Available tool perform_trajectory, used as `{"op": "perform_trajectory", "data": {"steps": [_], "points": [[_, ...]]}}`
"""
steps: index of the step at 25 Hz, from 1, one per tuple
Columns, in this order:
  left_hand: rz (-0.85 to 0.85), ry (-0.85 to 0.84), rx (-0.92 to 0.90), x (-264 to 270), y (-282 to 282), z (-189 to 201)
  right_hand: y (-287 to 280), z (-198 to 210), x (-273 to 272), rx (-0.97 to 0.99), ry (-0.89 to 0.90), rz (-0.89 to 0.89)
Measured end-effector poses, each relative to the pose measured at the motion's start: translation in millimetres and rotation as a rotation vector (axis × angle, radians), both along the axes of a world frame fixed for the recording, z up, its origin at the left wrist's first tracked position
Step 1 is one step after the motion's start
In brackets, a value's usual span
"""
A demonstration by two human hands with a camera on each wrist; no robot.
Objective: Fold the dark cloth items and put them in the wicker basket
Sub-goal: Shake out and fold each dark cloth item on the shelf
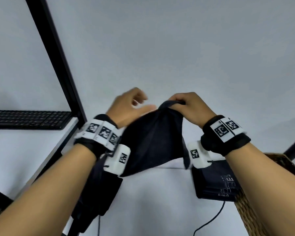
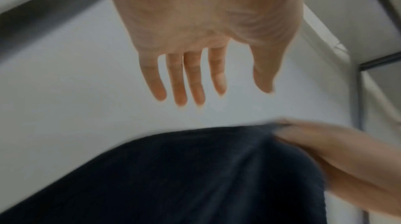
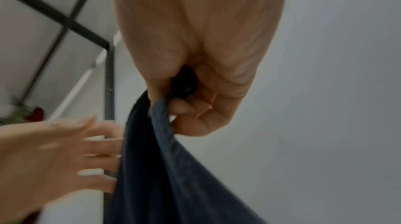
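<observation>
I count two hands: the left hand (image 1: 129, 106) with loose fingers, the right hand (image 1: 192, 106) which pinches one dark cloth (image 1: 153, 143) in the air. One folded dark cloth (image 1: 215, 181) lies on the table (image 1: 160, 201), and more dark fabric (image 1: 95, 193) hangs at the left, its number unclear. There is one wicker basket (image 1: 249, 213), one keyboard (image 1: 29, 119), one black cable (image 1: 209, 222), and two wrist bands with markers.

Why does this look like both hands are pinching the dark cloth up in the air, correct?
Not quite. Only the right hand pinches the dark cloth up in the air. The left hand is open, fingers straight, beside the cloth and gripping nothing, as the left wrist view shows.
</observation>
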State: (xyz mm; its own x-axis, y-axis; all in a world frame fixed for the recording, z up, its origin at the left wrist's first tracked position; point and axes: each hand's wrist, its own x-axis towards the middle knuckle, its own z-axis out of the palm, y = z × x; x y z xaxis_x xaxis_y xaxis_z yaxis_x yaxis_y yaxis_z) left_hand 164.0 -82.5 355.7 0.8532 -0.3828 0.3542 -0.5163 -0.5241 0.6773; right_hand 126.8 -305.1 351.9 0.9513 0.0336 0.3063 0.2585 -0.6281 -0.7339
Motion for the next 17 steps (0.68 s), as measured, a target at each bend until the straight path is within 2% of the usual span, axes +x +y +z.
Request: {"op": "perform_trajectory", "data": {"steps": [2, 5, 6, 9, 11, 13, 14, 16, 17], "points": [[-0.093, 0.032, 0.155, -6, -32, -3, 23, 12, 4, 0.005, -0.030, 0.024], [-0.016, -0.020, 0.089, 4, -39, 3, 20, 3, 5, 0.190, -0.043, -0.008], [-0.010, -0.010, 0.055, 9, -35, 4, 14, -6, 3, 0.163, 0.003, 0.005], [-0.005, 0.043, -0.059, 19, -27, 10, -2, -40, 1, -0.102, 0.161, 0.027], [0.019, 0.024, -0.169, 26, -22, 19, -14, -53, -3, -0.100, 0.247, 0.010], [0.043, 0.023, -0.305, 33, -13, 31, -26, -59, -8, 0.026, 0.327, -0.007], [0.040, 0.032, -0.353, 36, -10, 38, -27, -58, -12, 0.151, 0.338, 0.012], [-0.001, 0.037, -0.371, 35, -13, 48, -18, -51, -13, 0.370, 0.322, 0.115], [-0.028, 0.033, -0.355, 32, -19, 51, -7, -46, -11, 0.400, 0.297, 0.161]]}}
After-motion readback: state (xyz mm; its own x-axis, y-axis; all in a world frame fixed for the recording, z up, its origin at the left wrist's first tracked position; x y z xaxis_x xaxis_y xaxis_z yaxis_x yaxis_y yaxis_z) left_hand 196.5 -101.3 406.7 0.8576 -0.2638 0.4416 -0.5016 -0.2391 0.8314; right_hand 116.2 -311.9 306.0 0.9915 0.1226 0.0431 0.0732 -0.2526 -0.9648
